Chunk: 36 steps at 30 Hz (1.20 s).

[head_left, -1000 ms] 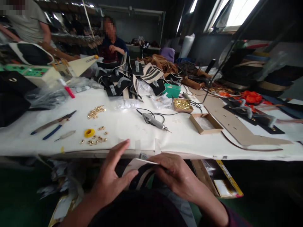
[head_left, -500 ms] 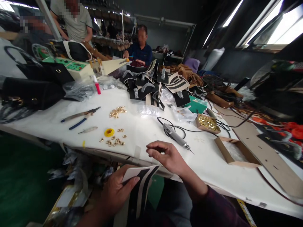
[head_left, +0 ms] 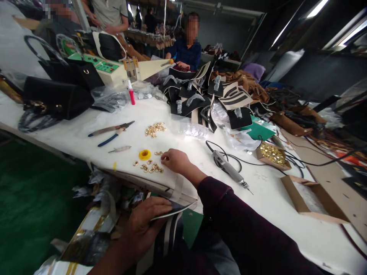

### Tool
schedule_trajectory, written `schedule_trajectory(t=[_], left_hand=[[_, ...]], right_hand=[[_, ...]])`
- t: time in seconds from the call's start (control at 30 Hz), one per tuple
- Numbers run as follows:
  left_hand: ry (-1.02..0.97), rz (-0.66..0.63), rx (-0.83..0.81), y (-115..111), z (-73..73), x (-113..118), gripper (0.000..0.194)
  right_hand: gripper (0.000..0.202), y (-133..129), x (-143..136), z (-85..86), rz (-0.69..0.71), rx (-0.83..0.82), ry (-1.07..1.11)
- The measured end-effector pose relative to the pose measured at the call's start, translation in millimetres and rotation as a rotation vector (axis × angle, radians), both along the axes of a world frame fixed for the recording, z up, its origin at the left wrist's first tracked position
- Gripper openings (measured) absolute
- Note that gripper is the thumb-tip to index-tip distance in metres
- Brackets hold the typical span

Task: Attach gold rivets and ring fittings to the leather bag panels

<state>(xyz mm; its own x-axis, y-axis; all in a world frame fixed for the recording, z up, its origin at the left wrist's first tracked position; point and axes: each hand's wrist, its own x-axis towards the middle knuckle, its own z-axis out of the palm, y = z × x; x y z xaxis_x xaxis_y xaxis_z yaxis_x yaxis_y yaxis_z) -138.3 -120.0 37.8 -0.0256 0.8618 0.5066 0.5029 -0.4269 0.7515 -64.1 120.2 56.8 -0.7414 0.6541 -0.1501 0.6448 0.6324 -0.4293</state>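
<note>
Low in front of the table edge, my left hand (head_left: 147, 217) is closed around a black-and-beige striped leather panel (head_left: 169, 233), whose upper part is folded over. My right hand (head_left: 177, 161) reaches onto the white table, fingers curled together, fingertips at a few small gold metal fittings (head_left: 158, 153). What lies between those fingertips is hidden. More gold fittings (head_left: 153, 168) lie loose just left of it, by a yellow ring-shaped spool (head_left: 145, 154). A larger heap of gold fittings (head_left: 155, 130) sits farther back.
Pliers (head_left: 113, 133) and a thin pointed tool (head_left: 120, 149) lie left. A corded grey electric screwdriver (head_left: 229, 170) lies right, near a box of gold pieces (head_left: 273, 154) and an open cardboard box (head_left: 312, 198). Striped panels (head_left: 235, 95) are piled behind. Two co-workers are across the table.
My right hand has moved forward and left, from above the table edge to the small gold fittings. The panel in my left hand has turned, its top folding over. The view has shifted.
</note>
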Motion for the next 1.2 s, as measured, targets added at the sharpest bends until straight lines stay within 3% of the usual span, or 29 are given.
schedule_trajectory(t=[0.2, 0.27, 0.37, 0.47, 0.53, 0.73, 1.03, 1.2], left_hand=[[0.149, -0.025, 0.076, 2, 11.9, -14, 0.032], [0.243, -0.064, 0.131, 3, 17.4, -17, 0.035], [0.362, -0.122, 0.172, 5, 24.3, -18, 0.034], [0.437, -0.15, 0.179, 9, 29.6, -14, 0.033], [0.482, -0.178, 0.218, 13, 33.6, -7, 0.031], [0.496, -0.202, 0.255, 20, 48.8, 21, 0.027], [0.552, -0.274, 0.298, 17, 58.7, 47, 0.036], [0.587, -0.28, 0.307, 18, 62.2, 56, 0.033]], right_hand=[[0.011, -10, 18, 9.4, -0.015, -0.031, 0.095], [0.007, -22, 39, 19.2, -0.115, -0.227, 0.305], [0.024, -48, 80, 37.6, -0.284, -0.664, 0.667], [0.037, -82, 122, 53.5, -0.375, -0.938, 0.786], [0.043, -102, 144, 60.4, -0.402, -1.011, 0.772], [0.027, -137, 181, 72.0, -0.384, -0.878, 0.732], [0.024, -150, 213, 70.1, -0.325, -0.792, 0.762], [0.018, -155, 226, 68.2, -0.276, -0.692, 0.778]])
